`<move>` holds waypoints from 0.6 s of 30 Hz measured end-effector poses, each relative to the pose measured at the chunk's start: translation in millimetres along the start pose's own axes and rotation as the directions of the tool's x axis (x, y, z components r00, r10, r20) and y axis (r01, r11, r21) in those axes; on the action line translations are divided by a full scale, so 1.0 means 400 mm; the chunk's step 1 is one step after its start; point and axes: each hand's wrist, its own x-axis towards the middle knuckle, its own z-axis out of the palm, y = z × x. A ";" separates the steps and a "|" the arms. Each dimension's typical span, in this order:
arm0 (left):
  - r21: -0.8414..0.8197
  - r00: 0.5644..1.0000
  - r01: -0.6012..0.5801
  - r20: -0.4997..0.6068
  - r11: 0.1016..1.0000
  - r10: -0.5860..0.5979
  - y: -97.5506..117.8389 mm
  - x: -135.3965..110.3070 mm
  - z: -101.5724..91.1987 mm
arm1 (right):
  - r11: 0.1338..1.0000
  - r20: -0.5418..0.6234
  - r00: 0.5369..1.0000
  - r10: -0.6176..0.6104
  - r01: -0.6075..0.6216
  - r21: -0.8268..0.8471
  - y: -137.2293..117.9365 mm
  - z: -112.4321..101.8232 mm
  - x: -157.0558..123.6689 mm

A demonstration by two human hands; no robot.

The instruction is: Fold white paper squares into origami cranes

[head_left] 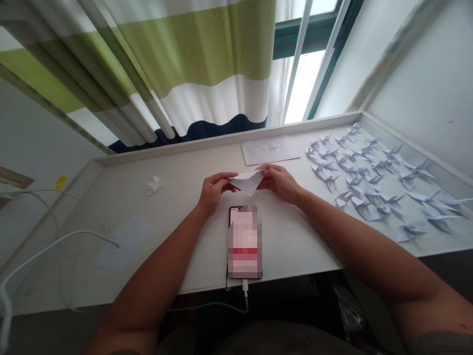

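A white paper (pixel 247 182) folded into a downward-pointing triangle is held just above the white desk (pixel 177 207). My left hand (pixel 214 190) pinches its left corner and my right hand (pixel 280 181) pinches its right corner. Both hands are closed on the paper, thumbs on top. Directly below the paper, towards me, a phone (pixel 245 241) lies flat on the desk with its screen lit.
Several folded white paper cranes (pixel 373 182) cover the desk's right side. A printed sheet (pixel 269 149) lies behind the hands, a crumpled scrap (pixel 153 185) to the left, a blank sheet (pixel 123 242) at front left. White cables (pixel 74 236) trail off the left edge; a striped curtain (pixel 185 69) hangs behind.
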 end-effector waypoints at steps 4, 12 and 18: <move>0.186 0.995 -0.103 0.026 0.977 0.100 -0.003 -0.009 0.000 | 0.974 0.034 0.995 -0.092 0.097 -0.207 -0.027 -0.006 -0.011; 0.151 0.986 -0.118 0.137 0.982 0.097 0.000 -0.027 0.025 | 0.955 0.290 0.957 -0.005 0.091 -0.284 -0.020 0.013 -0.029; 0.084 0.992 0.000 0.123 0.996 -0.010 -0.009 -0.028 0.047 | 0.975 0.112 0.986 -0.127 0.145 -0.167 -0.012 0.037 -0.031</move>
